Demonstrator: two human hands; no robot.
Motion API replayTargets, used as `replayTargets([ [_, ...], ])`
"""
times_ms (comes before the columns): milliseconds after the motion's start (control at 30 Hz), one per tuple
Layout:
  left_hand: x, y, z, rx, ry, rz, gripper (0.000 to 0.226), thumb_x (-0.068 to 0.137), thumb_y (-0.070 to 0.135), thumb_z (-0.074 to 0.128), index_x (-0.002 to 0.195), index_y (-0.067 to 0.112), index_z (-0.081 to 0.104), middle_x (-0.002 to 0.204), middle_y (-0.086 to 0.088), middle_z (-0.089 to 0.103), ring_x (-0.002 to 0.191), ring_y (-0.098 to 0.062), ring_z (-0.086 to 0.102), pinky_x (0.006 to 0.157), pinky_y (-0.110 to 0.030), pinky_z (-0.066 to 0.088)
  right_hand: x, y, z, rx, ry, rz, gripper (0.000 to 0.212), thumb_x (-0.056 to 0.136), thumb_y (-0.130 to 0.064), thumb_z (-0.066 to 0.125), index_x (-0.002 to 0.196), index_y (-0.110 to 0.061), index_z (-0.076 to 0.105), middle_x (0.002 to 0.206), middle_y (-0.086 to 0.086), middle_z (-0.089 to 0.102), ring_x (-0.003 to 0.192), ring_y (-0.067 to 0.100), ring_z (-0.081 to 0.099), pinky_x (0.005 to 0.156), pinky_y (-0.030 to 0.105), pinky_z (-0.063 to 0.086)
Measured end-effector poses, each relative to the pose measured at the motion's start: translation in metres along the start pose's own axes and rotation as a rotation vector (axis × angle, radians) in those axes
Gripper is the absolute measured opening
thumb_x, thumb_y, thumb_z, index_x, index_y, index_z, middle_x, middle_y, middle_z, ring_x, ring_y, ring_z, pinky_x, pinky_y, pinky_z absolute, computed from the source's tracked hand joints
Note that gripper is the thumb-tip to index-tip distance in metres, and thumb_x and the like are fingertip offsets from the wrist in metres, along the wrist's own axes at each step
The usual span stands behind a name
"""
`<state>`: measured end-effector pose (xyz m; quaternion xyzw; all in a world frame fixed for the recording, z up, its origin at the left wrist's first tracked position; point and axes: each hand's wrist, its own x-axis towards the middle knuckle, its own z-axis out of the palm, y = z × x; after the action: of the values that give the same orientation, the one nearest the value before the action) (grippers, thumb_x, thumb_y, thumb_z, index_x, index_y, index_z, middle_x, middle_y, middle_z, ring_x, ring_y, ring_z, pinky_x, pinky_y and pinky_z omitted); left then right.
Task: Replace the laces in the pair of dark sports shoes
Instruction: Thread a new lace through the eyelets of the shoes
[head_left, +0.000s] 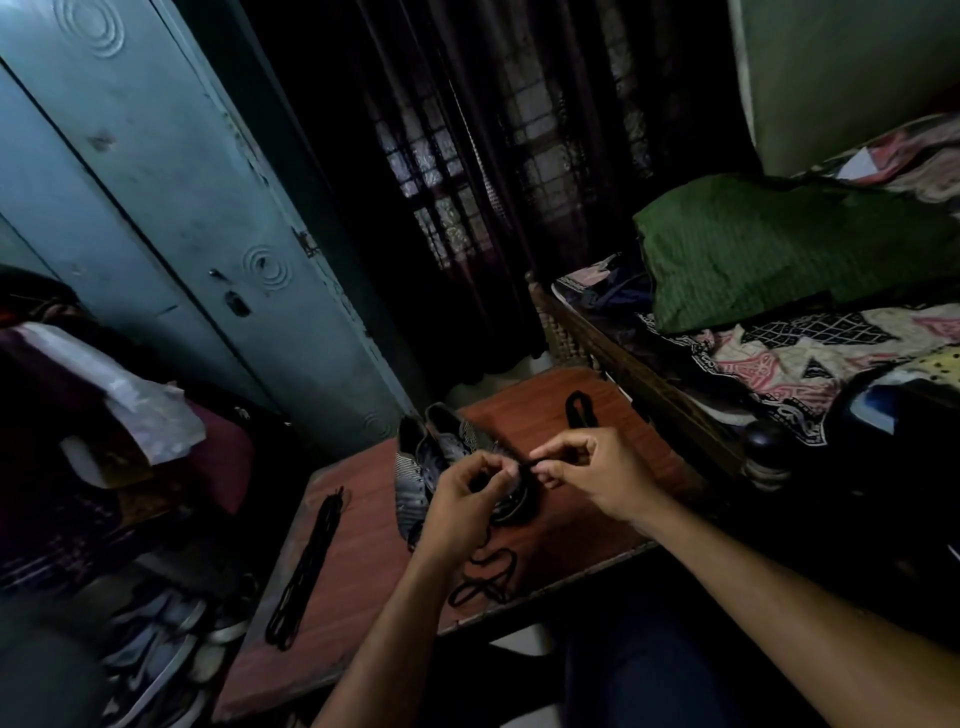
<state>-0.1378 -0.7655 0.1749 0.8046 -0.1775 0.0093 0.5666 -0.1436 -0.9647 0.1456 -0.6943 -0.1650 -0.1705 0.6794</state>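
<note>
The person sat at a small reddish-brown table (524, 415) in a dim room, both bare arms stretched out over it. The pair of dark sports shoes (441, 457) lay side by side near the table's middle, toes pointing away, and the hands worked right above their near ends. The left hand (462, 499) had its fingers curled in, thumb and forefinger pinching a black lace (524, 464) at its tip. The right hand (587, 467) met it from the other side, its own thumb and forefinger closed on the same short stretch of lace, so the two sets of fingertips nearly touched. From under the left hand the lace fell to the tabletop and ran on in loose loops (485, 574) toward the near edge. I could not tell in that light whether it was threaded through any eyelet. A second black lace (306, 561), folded into a long straight bundle, lay well apart along the table's left side. Another dark looped lace (579, 413) rested on the far side of the table, just beyond the right hand. Beside the table on the right stood a bed with a patterned sheet (789, 353) and a green cloth (779, 249) heaped on it. A blue-grey metal cupboard (171, 197) rose on the left, with some pale shoes (166, 639) on the floor below.
</note>
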Motion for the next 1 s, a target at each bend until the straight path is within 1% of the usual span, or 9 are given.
replayTargets([
  [167, -0.002, 0.007, 0.003, 0.135, -0.061, 0.046, 0.013, 0.096, 0.029, 0.071, 0.104, 0.026, 0.08, 0.098, -0.001, 0.079, 0.098, -0.028, 0.074, 0.086, -0.042, 0.056, 0.0, -0.001, -0.002, -0.128, 0.016, -0.025, 0.024, 0.085, -0.007, 0.078, 0.084, -0.03, 0.076, 0.086, -0.013, 0.077, 0.087, 0.004, 0.071, 0.081, 0.023, 0.055],
  [267, 0.002, 0.011, 0.0, 0.348, -0.046, 0.079, 0.012, 0.098, 0.031, 0.069, 0.092, 0.027, 0.079, 0.082, 0.007, 0.075, 0.075, -0.009, 0.069, 0.07, -0.032, 0.051, -0.001, -0.001, -0.002, -0.173, 0.027, -0.021, 0.02, 0.087, -0.01, 0.076, 0.085, -0.03, 0.075, 0.085, -0.013, 0.075, 0.083, 0.001, 0.07, 0.075, 0.021, 0.055],
  [333, 0.005, 0.016, -0.009, 0.57, -0.104, 0.113, 0.02, 0.098, 0.032, 0.068, 0.083, 0.021, 0.072, 0.072, 0.002, 0.068, 0.062, 0.0, 0.056, 0.061, -0.024, 0.042, 0.0, -0.001, -0.002, -0.156, 0.065, 0.002, 0.02, 0.09, -0.007, 0.072, 0.085, -0.027, 0.072, 0.079, -0.009, 0.074, 0.072, 0.002, 0.069, 0.066, 0.018, 0.052],
  [433, 0.012, 0.025, -0.035, 0.842, -0.185, 0.081, 0.026, 0.1, 0.03, 0.066, 0.078, 0.016, 0.064, 0.064, 0.005, 0.055, 0.055, -0.002, 0.048, 0.053, -0.02, 0.032, 0.003, 0.005, -0.007, -0.09, 0.192, 0.038, 0.021, 0.094, -0.004, 0.066, 0.087, -0.024, 0.069, 0.078, -0.004, 0.071, 0.066, 0.005, 0.069, 0.061, 0.021, 0.055],
  [600, 0.033, 0.033, -0.09, 1.055, 0.025, 0.0, 0.019, 0.1, 0.029, 0.063, 0.098, 0.014, 0.074, 0.091, -0.01, 0.071, 0.088, -0.03, 0.068, 0.072, -0.038, 0.05, 0.006, 0.022, -0.011, -0.05, 0.253, 0.156, 0.019, 0.098, -0.004, 0.061, 0.09, -0.019, 0.066, 0.078, 0.005, 0.069, 0.073, 0.015, 0.069, 0.062, 0.032, 0.06],
  [733, 0.054, 0.059, -0.112, 1.05, 0.145, -0.061, 0.017, 0.098, 0.028, 0.061, 0.096, 0.022, 0.076, 0.095, -0.011, 0.073, 0.093, -0.033, 0.069, 0.078, -0.04, 0.053, 0.005, 0.032, -0.011, -0.127, 0.231, 0.216, 0.017, 0.096, -0.004, 0.063, 0.088, -0.019, 0.067, 0.076, 0.004, 0.07, 0.071, 0.022, 0.069, 0.065, 0.04, 0.062],
  [833, 0.065, 0.079, -0.118, 0.866, 0.258, -0.087, 0.025, 0.1, 0.029, 0.058, 0.089, 0.018, 0.078, 0.083, -0.009, 0.074, 0.077, -0.026, 0.069, 0.07, -0.036, 0.054, 0.004, 0.035, -0.012, -0.101, 0.222, 0.272, 0.012, 0.096, -0.002, 0.062, 0.093, -0.012, 0.069, 0.077, 0.004, 0.069, 0.077, 0.023, 0.07, 0.068, 0.041, 0.062],
  [900, 0.062, 0.093, -0.108, 0.612, 0.261, -0.134, 0.036, 0.104, 0.032, 0.053, 0.082, 0.015, 0.074, 0.066, -0.003, 0.068, 0.049, -0.014, 0.055, 0.051, -0.027, 0.043, 0.002, 0.028, -0.003, -0.054, 0.198, 0.261, 0.018, 0.096, -0.002, 0.062, 0.089, -0.018, 0.068, 0.084, 0.002, 0.068, 0.085, 0.022, 0.068, 0.07, 0.035, 0.059],
  [1000, 0.051, 0.117, -0.085, 0.263, 0.192, -0.176, 0.045, 0.108, 0.04, 0.047, 0.081, 0.011, 0.068, 0.06, -0.003, 0.061, 0.041, -0.011, 0.043, 0.045, -0.022, 0.033, -0.004, 0.008, 0.019, -0.036, 0.106, 0.205, 0.017, 0.096, -0.002, 0.063, 0.09, -0.018, 0.067, 0.09, -0.008, 0.066, 0.084, -0.002, 0.063, 0.076, 0.011, 0.046],
])
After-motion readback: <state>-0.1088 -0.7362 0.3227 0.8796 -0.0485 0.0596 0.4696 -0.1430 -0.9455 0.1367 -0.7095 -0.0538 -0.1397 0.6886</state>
